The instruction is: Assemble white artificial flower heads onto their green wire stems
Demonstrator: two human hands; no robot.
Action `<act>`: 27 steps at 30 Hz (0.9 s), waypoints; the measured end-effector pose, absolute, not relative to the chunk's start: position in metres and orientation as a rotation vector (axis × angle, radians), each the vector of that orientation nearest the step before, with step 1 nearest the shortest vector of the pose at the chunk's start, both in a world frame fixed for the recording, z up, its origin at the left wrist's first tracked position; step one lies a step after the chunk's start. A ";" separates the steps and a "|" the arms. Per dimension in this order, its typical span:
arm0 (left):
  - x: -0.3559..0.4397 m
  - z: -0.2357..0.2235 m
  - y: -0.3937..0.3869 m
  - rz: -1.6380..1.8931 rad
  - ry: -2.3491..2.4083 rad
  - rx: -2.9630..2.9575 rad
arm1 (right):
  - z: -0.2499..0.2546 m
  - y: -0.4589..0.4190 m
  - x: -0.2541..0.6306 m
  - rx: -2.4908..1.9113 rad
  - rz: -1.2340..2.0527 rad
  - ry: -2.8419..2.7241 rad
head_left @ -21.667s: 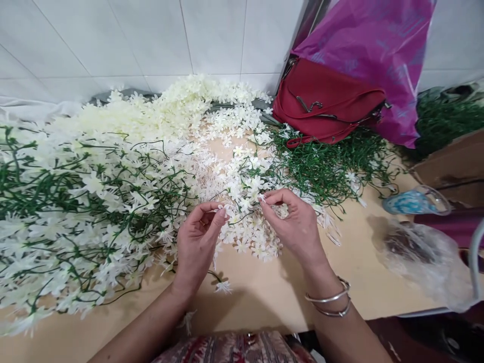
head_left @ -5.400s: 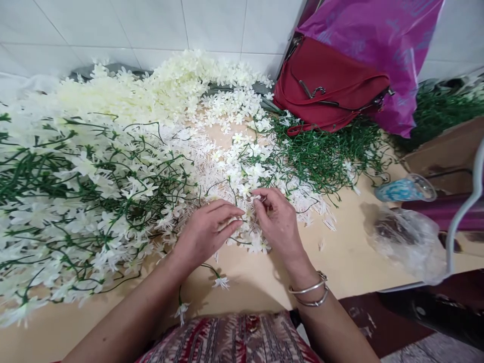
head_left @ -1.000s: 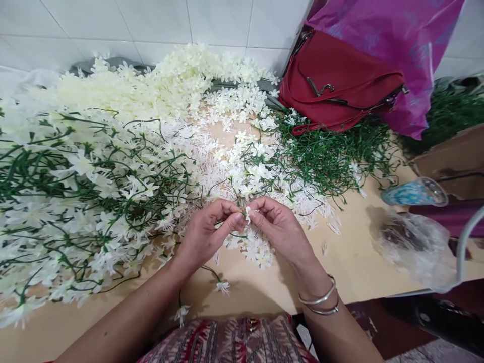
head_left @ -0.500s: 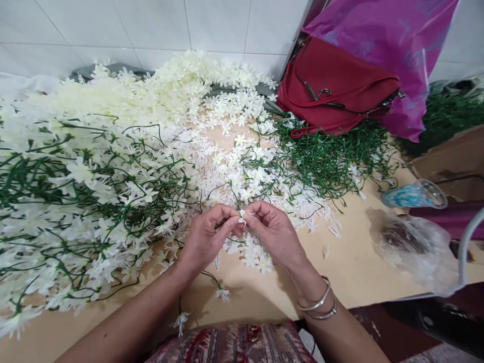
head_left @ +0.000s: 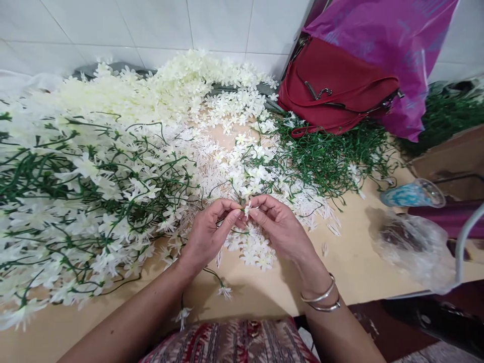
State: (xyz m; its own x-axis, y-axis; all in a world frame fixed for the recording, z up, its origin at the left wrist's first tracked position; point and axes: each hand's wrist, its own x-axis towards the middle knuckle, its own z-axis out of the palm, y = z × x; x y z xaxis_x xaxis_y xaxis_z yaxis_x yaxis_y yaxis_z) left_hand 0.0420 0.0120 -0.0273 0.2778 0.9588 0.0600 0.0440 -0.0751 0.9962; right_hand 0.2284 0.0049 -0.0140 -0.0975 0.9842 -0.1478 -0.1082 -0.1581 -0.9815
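Observation:
My left hand and my right hand meet fingertip to fingertip over the table. Between them they pinch a small white artificial flower on a thin green stem. The stem trails down under my left hand to two loose blossoms near the table's front edge. A cluster of white flowers lies right below my fingers. My right wrist wears two silver bangles.
Flowered green stems fill the left side of the tan table. Cream petals are heaped at the back. Bare green stems lie right of centre. A red bag, a purple plastic bag and a clear plastic bag are at the right.
Both hands stay together, pinching the small flower, and have shifted slightly between frames. Over the longer span they closed in from apart to touching.

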 end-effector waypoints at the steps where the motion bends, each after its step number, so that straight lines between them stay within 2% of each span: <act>1: 0.042 -0.027 0.012 1.025 1.008 1.426 | -0.014 0.005 0.228 -1.211 1.437 -1.115; 27: 0.042 -0.029 0.011 0.963 1.072 1.513 | -0.013 0.007 0.223 -1.220 1.441 -1.132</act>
